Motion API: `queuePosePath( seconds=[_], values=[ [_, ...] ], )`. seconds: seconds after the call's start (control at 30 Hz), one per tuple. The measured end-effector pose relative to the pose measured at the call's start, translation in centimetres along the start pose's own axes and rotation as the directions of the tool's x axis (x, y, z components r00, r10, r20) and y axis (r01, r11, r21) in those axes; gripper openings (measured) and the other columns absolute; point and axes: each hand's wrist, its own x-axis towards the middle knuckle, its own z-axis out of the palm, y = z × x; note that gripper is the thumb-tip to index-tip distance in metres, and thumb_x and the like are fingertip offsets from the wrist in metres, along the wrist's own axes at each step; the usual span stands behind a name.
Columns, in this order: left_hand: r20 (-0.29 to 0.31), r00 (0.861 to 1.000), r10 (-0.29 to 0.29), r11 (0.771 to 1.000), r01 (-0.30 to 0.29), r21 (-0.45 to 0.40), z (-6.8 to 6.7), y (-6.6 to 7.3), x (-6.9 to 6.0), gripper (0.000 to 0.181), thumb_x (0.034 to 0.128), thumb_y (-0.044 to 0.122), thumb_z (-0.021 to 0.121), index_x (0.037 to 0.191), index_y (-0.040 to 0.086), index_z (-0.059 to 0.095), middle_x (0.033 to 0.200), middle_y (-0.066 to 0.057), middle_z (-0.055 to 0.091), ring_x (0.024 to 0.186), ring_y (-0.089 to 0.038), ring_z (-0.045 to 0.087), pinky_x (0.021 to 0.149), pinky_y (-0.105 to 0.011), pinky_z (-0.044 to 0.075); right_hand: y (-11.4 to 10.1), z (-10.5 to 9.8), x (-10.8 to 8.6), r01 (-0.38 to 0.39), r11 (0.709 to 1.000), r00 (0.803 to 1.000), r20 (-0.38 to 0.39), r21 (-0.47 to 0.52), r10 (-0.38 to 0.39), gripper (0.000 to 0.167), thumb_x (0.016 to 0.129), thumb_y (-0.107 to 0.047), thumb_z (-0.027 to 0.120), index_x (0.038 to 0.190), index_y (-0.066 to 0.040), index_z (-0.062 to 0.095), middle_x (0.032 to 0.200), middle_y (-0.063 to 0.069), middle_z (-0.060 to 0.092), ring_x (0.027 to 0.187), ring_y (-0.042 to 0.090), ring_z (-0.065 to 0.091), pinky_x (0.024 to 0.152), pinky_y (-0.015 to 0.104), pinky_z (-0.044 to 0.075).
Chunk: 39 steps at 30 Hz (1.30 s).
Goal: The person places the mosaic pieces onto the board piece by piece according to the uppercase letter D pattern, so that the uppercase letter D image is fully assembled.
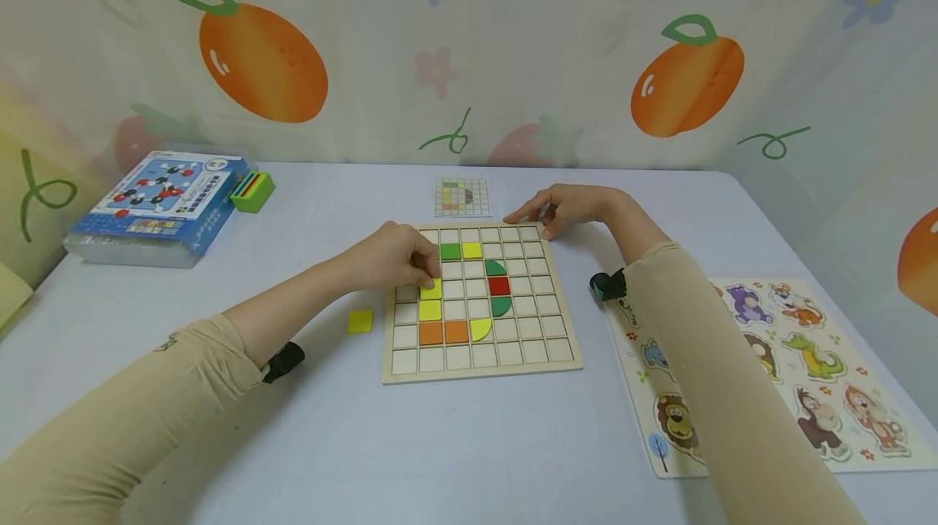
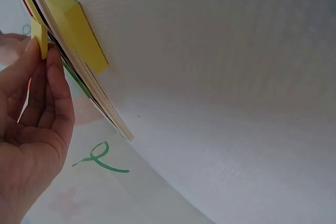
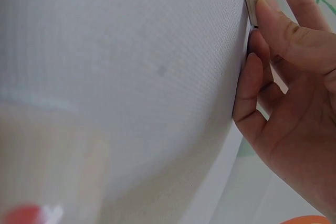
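A wooden grid board lies mid-table, with green, yellow, orange and red tiles in some squares. Over its left side, my left hand pinches a yellow square tile between thumb and fingers, at the column above another yellow tile. My right hand holds the board's far right corner, thumb on the right side and index finger along the far edge; its other fingers are curled in the right wrist view. A loose yellow square tile lies on the table just left of the board.
Behind the board lies a small pattern card with a coloured grid. A blue boxed set and a green block holder stand at the back left. An animal puzzle board lies at right, partly under the right forearm.
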Motion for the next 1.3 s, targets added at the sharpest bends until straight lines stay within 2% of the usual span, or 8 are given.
queuePosePath(
  seconds=[0.63,0.87,0.97,1.03,1.17,1.3],
  values=[
    [-0.004,0.999,-0.032,0.999,0.032,0.030,0.2,0.0,0.0,0.003,0.0835,0.009,0.077,0.082,0.009,0.075,0.085,-0.001,0.073,0.078,-0.014,0.058,0.077,-0.026,0.049,0.1,0.0,0.0,-0.005,1.000,1.000,0.001,0.003,0.005,0.061,0.080,0.006,0.069,0.135,-0.019,0.061,0.116,0.010,0.050,0.077,0.017,0.036,0.070,0.027,0.031],
    [0.022,1.000,0.008,1.000,-0.008,0.026,-0.2,-1.0,-0.1,0.007,0.0825,0.011,0.078,0.082,0.014,0.071,0.082,0.001,0.068,0.079,-0.016,0.055,0.073,-0.027,0.046,0.2,0.1,0.2,0.001,1.000,1.000,-0.003,0.002,-0.001,0.061,0.080,0.007,0.069,0.135,-0.018,0.061,0.115,0.010,0.049,0.075,0.018,0.036,0.068,0.027,0.030],
    [0.080,0.997,0.020,1.000,-0.021,0.006,-0.9,-1.5,-0.5,0.011,0.0831,0.015,0.078,0.082,0.016,0.068,0.083,0.003,0.066,0.080,-0.016,0.055,0.073,-0.027,0.046,0.2,0.1,0.2,0.000,1.000,1.000,-0.001,0.004,0.000,0.061,0.080,0.008,0.068,0.135,-0.018,0.061,0.115,0.010,0.050,0.076,0.018,0.037,0.068,0.027,0.031],
    [0.145,0.989,0.030,1.000,-0.028,-0.013,-1.6,-2.0,-0.9,0.011,0.0830,0.015,0.078,0.084,0.016,0.068,0.084,0.003,0.066,0.081,-0.015,0.056,0.075,-0.028,0.047,0.1,0.1,0.1,0.001,1.000,1.000,0.000,0.004,-0.001,0.061,0.080,0.008,0.068,0.135,-0.018,0.061,0.115,0.010,0.050,0.077,0.018,0.037,0.068,0.027,0.031],
    [0.283,0.959,0.028,0.997,-0.007,-0.075,-2.8,-2.7,-1.8,0.013,0.0798,0.015,0.081,0.088,0.015,0.070,0.089,0.003,0.069,0.085,-0.016,0.059,0.081,-0.030,0.048,0.0,0.0,0.1,0.004,1.000,1.000,0.000,0.004,-0.004,0.061,0.080,0.007,0.069,0.135,-0.018,0.061,0.116,0.010,0.050,0.076,0.018,0.036,0.067,0.027,0.030],
    [0.374,0.927,0.016,0.993,0.030,-0.117,-3.5,-3.6,-2.7,0.020,0.0768,0.012,0.082,0.094,0.016,0.073,0.097,0.002,0.072,0.090,-0.019,0.059,0.084,-0.031,0.049,0.0,0.0,0.0,-0.002,1.000,1.000,-0.001,0.007,0.002,0.061,0.080,0.008,0.069,0.135,-0.018,0.061,0.115,0.010,0.050,0.074,0.017,0.036,0.067,0.026,0.030]
  ],
)
